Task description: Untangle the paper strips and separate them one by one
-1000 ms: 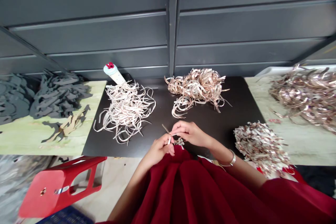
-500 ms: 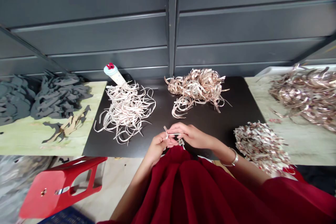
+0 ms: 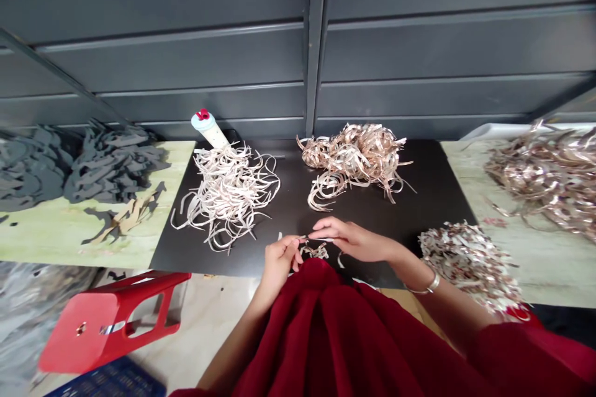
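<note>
In front of my lap, my left hand [image 3: 282, 254] pinches one end of a thin pale strip [image 3: 319, 239], its fingertips pressed together. My right hand [image 3: 356, 240], palm down, has the strip's other end between thumb and fingers. Just below the hands lies a small cluster of short pale and coppery pieces [image 3: 317, 252] on the black mat [image 3: 298, 217]. Beyond my left hand is a loose heap of long cream strips [image 3: 233, 189]. A pile of shiny rose-gold strips [image 3: 358, 155] sits beyond my right hand.
A white bottle with a red-topped lid [image 3: 209, 128] stands behind the cream heap. Dark grey cut pieces [image 3: 112, 164] are piled at left. Short-strip bundles [image 3: 470, 260] and more metallic strips [image 3: 549, 180] lie at right. A red stool [image 3: 88, 329] stands below the table.
My hands have drawn slightly apart, the right one moving a little to the right. More of the small pieces below them shows. The whole view has shifted slightly.
</note>
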`<state>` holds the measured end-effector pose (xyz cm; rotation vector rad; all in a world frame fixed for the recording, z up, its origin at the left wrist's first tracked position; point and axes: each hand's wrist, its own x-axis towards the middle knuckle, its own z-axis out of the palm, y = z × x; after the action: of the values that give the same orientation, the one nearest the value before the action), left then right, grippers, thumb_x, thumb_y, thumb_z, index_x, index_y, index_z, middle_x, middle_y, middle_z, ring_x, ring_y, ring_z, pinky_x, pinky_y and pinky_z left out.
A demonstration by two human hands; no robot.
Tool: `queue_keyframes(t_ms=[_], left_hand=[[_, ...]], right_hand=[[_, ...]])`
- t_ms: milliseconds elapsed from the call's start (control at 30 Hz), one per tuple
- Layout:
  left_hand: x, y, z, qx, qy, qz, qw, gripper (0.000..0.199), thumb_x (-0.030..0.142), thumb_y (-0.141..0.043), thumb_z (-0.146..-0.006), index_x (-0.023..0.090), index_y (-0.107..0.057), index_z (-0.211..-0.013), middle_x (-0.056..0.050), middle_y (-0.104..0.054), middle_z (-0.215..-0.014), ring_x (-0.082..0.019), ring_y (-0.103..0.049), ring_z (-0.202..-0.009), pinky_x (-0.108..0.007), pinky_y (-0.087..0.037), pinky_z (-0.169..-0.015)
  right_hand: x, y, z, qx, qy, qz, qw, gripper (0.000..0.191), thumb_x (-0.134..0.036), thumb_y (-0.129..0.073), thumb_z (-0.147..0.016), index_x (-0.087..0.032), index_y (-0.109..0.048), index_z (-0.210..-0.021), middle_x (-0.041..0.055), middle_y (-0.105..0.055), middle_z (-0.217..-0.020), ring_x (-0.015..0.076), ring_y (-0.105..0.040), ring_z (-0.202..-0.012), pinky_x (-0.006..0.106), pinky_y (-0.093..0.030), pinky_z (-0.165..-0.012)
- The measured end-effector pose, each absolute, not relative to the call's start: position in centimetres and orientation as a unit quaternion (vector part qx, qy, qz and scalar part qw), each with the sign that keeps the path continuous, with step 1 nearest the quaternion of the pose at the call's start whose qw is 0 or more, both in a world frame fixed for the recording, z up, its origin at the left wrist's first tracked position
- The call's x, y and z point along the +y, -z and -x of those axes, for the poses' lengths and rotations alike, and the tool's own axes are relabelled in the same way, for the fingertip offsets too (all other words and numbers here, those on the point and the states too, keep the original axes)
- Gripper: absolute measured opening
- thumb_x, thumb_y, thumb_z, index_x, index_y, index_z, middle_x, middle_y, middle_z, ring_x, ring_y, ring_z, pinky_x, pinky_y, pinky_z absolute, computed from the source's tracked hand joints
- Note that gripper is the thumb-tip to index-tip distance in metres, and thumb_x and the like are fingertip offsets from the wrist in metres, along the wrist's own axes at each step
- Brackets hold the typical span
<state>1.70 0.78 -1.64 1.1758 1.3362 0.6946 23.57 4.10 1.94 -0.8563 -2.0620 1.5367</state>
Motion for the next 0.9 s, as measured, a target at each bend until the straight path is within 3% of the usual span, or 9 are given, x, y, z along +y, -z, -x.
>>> queue_keyframes(t_ms=[67,167,267,400,533,633,733,900], left_hand=[[0.5,1.6,-1.6,0.589,-0.281,-0.52,0.551,0.043,0.048,-0.043,-0.086,0.013,-0.067,-0.091,0.003,-0.056,-0.047,-0.009,-0.043,-0.035,-0.021,-0.034,-0.042],[0.3,1.2,-1.5,0.618,-0.254,-0.575,0.472,0.035,0.04,-0.043,-0.087,0.017,-0.068,-0.095,0.006,-0.051,-0.043,-0.01,-0.045,-0.04,-0.022,-0.036,-0.048],[0.3,0.5,-1.6,0.644,-0.237,-0.604,0.405,0.03,0.038,-0.043,-0.088,0.018,-0.065,-0.094,0.006,-0.05,-0.044,-0.011,-0.048,-0.043,-0.022,-0.035,-0.051],[0.0,0.0,-1.6,0.673,-0.219,-0.624,0.33,0.027,0.036,-0.041,-0.09,0.019,-0.062,-0.084,0.004,-0.052,-0.049,-0.011,-0.05,-0.046,-0.022,-0.033,-0.051],[-0.4,-0.2,-1.8,0.649,-0.215,-0.675,0.278,0.022,0.028,-0.042,-0.091,0.019,-0.059,-0.081,0.001,-0.061,-0.061,-0.012,-0.056,-0.055,-0.022,-0.035,-0.055],[-0.6,-0.2,-2.1,0.622,-0.223,-0.713,0.237,0.021,0.024,-0.041,-0.091,0.019,-0.059,-0.081,-0.002,-0.065,-0.071,-0.014,-0.059,-0.064,-0.023,-0.038,-0.059],[-0.6,0.0,-2.1,0.599,-0.22,-0.739,0.216,0.021,0.02,-0.04,-0.091,0.018,-0.059,-0.084,-0.003,-0.064,-0.075,-0.015,-0.059,-0.065,-0.024,-0.039,-0.059],[-0.6,0.3,-1.6,0.583,-0.24,-0.721,0.287,0.025,0.018,-0.039,-0.091,0.018,-0.059,-0.076,-0.001,-0.062,-0.069,-0.013,-0.056,-0.061,-0.022,-0.039,-0.059]], right_hand=[[4.4,-1.4,-24.3,-0.712,-0.601,0.304,0.199,0.034,-0.017,-0.045,-0.09,-0.022,-0.043,-0.124,0.0083,-0.063,-0.121,0.007,-0.056,-0.059,0.02,-0.045,-0.059],[4.6,-0.1,-24.7,-0.612,-0.694,0.308,0.221,0.036,-0.031,-0.053,-0.089,-0.022,-0.043,-0.123,0.0102,-0.063,-0.121,0.0103,-0.063,-0.069,0.021,-0.047,-0.057],[4.6,1.1,-24.6,-0.522,-0.723,0.327,0.314,0.036,-0.043,-0.056,-0.086,-0.02,-0.053,-0.114,0.0094,-0.068,-0.108,0.0193,-0.065,-0.095,0.031,-0.052,-0.076],[4.9,1.3,-24.1,-0.499,-0.663,0.347,0.438,0.047,-0.06,-0.04,-0.088,-0.02,-0.063,-0.096,0.0092,-0.07,-0.098,0.0239,-0.061,-0.106,0.042,-0.045,-0.095],[4.9,0.3,-21.7,-0.669,-0.505,0.375,0.396,0.033,-0.052,-0.059,-0.081,-0.02,-0.065,-0.088,0.009,-0.067,-0.098,0.0239,-0.06,-0.102,0.04,-0.044,-0.093],[4.4,-0.2,-19.2,-0.762,-0.383,0.392,0.346,0.021,-0.04,-0.067,-0.078,-0.02,-0.063,-0.076,0.0049,-0.066,-0.081,0.0201,-0.059,-0.083,0.034,-0.046,-0.079],[4.0,-0.2,-17.5,-0.78,-0.316,0.431,0.326,0.022,-0.03,-0.062,-0.084,-0.02,-0.058,-0.066,0.0014,-0.06,-0.067,0.0166,-0.053,-0.069,0.03,-0.043,-0.069],[4.2,0.1,-17.8,-0.821,-0.304,0.391,0.284,0.027,-0.022,-0.05,-0.092,-0.019,-0.055,-0.066,0.0019,-0.058,-0.067,0.0159,-0.051,-0.069,0.029,-0.041,-0.07]])
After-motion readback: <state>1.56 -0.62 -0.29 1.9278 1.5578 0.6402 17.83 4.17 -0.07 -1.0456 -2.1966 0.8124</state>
